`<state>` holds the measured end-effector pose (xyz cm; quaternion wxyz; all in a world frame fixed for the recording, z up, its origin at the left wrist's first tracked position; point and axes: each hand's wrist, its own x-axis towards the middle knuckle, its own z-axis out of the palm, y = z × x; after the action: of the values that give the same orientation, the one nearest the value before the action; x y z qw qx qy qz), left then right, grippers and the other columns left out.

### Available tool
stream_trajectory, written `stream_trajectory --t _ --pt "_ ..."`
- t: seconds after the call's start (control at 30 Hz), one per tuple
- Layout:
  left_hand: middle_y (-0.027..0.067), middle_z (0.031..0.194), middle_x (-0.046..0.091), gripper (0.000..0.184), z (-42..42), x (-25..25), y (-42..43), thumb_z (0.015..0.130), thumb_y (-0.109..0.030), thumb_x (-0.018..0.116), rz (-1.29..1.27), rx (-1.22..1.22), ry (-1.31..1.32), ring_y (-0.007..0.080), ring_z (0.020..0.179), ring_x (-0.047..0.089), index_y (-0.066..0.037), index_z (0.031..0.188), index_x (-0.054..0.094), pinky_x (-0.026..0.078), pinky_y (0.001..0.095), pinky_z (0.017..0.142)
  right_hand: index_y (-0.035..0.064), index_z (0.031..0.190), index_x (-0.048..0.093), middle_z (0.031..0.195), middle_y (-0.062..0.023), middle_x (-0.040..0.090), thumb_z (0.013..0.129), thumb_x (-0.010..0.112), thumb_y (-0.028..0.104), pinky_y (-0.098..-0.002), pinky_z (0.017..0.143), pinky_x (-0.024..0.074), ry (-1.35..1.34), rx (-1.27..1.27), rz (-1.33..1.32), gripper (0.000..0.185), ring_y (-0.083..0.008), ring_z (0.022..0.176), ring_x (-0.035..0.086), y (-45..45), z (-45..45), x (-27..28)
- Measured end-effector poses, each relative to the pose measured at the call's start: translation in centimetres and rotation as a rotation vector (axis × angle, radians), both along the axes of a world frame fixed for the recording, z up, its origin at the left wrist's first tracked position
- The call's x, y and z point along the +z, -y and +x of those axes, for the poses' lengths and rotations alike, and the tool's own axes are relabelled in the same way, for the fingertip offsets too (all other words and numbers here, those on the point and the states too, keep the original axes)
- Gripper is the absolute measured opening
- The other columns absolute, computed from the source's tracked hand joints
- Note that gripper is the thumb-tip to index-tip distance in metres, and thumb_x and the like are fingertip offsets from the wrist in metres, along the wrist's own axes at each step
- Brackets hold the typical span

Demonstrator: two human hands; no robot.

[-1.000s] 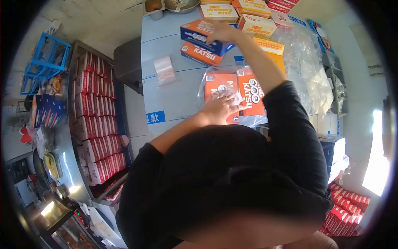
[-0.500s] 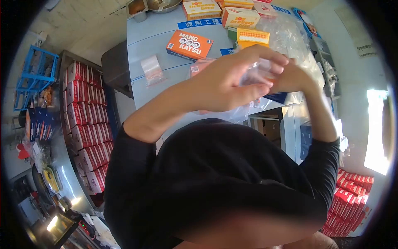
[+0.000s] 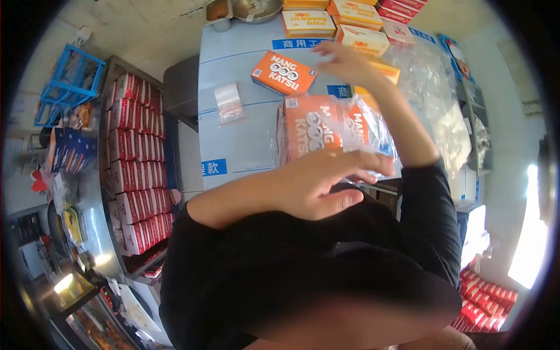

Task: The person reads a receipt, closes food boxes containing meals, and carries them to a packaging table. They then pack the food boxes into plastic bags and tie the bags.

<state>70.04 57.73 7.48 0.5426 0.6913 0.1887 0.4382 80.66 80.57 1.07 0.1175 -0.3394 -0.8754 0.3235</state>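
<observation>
Food shop's back kitchen, looks like: lit glass case (image 3: 96, 326) near left, metal bowl (image 3: 251, 10) far, rack of red boxes (image 3: 137, 143) left, printed MANG KATSU boxes (image 3: 284, 73) on table (image 3: 248, 146).

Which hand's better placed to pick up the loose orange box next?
Right hand, probably: it's out by the orange box and appears empty. The left hand is farther off, at the near side of the bagged boxes.

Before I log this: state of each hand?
Left hand: open, by the plastic bag; contact unclear.
Right hand: open, nothing held, beside the loose orange box.
</observation>
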Motion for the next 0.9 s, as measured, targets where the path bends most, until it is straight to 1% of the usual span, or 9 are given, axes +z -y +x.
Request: stream_trajectory --t 0.1,0.2,0.3,0.4,0.5,0.53,0.63,0.73,0.9 --pt "0.0149 0.126 0.045 0.045 0.0 0.5 -0.3 0.078 -0.001 0.054 0.198 0.092 -0.125 0.0296 0.112 0.05 -0.004 0.121 0.041 0.04 0.0372 0.093 0.0282 0.139 0.018 0.142 -0.0155 0.022 0.061 0.073 0.043 -0.0501 0.097 0.0331 0.514 0.038 0.104 0.096 -0.0423 0.121 0.033 -0.5 -8.4 -7.4" --pt "0.0154 0.13 0.042 0.045 -0.7 0.6 0.2 0.078 -0.001 0.056 0.049 0.123 -0.086 0.0309 0.115 0.046 -0.005 0.121 0.043 0.038 0.0373 0.094 0.0325 0.14 0.005 0.145 -0.0157 0.009 0.05 0.077 0.041 -0.0612 0.097 0.0245 0.822 0.162 0.173 0.115 -0.047 0.123 0.027 -1.3 -10.4 -10.9" --pt "0.0142 0.13 0.043 0.043 -1.6 0.0 0.8 0.078 0.0 0.055 0.056 0.19 -0.079 0.031 0.114 0.047 -0.005 0.12 0.046 0.038 0.0368 0.094 0.0339 0.139 0.006 0.144 -0.0188 0.007 0.048 0.078 0.037 -0.0633 0.094 0.0265 0.742 0.04 0.113 0.117 -0.0443 0.123 0.029 -2.5 -11.7 -12.2" --pt "0.0145 0.128 0.044 0.041 -2.6 -0.3 1.1 0.078 0.003 0.053 0.005 0.307 -0.128 0.0321 0.112 0.049 -0.005 0.118 0.048 0.039 0.037 0.093 0.0335 0.139 0.012 0.139 -0.0211 0.023 0.05 0.076 0.035 -0.0577 0.094 0.0311 0.59 0.091 0.03 0.11 -0.0452 0.119 0.032 -5.3 -11.7 -12.8" --pt "0.0177 0.128 0.044 0.038 -3.4 -0.3 0.7 0.081 0.001 0.05 -0.028 0.487 -0.17 0.0286 0.115 0.047 -0.001 0.119 0.046 0.044 0.0338 0.089 0.0156 0.14 0.018 0.115 -0.0165 0.05 0.058 0.072 0.027 -0.0379 0.09 0.0412 0.233 0.075 -0.404 0.099 -0.0261 0.107 0.049 -11.6 -10.6 -14.4" --pt "0.0183 0.129 0.042 0.037 -3.2 -0.1 0.6 0.083 0.0 0.049 -0.053 0.531 -0.142 0.0275 0.117 0.045 0.0 0.12 0.045 0.045 0.033 0.089 0.014 0.139 0.021 0.115 -0.013 0.049 0.064 0.067 0.03 -0.0339 0.088 0.0416 0.185 0.167 -0.729 0.089 -0.0193 0.104 0.049 -11.3 -8.4 -10.4" --pt "0.0186 0.132 0.039 0.038 -2.3 0.0 0.1 0.084 -0.003 0.047 -0.121 0.521 0.041 0.027 0.123 0.038 0.001 0.122 0.042 0.044 0.0328 0.09 0.0145 0.137 0.029 0.119 -0.0124 0.049 0.068 0.063 0.035 -0.0287 0.09 0.0388 0.169 0.147 -0.239 0.08 -0.0195 0.107 0.048 -6.4 0.4 2.5" --pt "0.0188 0.134 0.035 0.041 -1.6 -0.3 -1.0 0.084 -0.003 0.048 -0.171 0.447 0.075 0.0264 0.127 0.031 0.001 0.124 0.039 0.044 0.0322 0.09 0.015 0.136 0.032 0.127 -0.0131 0.044 0.066 0.064 0.039 -0.029 0.09 0.0383 0.185 0.141 -0.251 0.081 -0.0205 0.109 0.048 -1.5 8.4 10.8" --pt "0.0172 0.136 0.032 0.046 -0.9 0.1 -2.3 0.084 -0.004 0.049 -0.023 0.337 -0.03 0.0229 0.124 0.034 0.0 0.127 0.035 0.048 0.0296 0.082 0.015 0.135 0.034 0.117 -0.0121 0.046 0.056 0.068 0.037 -0.0308 0.083 0.043 0.279 -0.101 -0.619 0.089 -0.024 0.092 0.053 7.2 15.7 12.8"
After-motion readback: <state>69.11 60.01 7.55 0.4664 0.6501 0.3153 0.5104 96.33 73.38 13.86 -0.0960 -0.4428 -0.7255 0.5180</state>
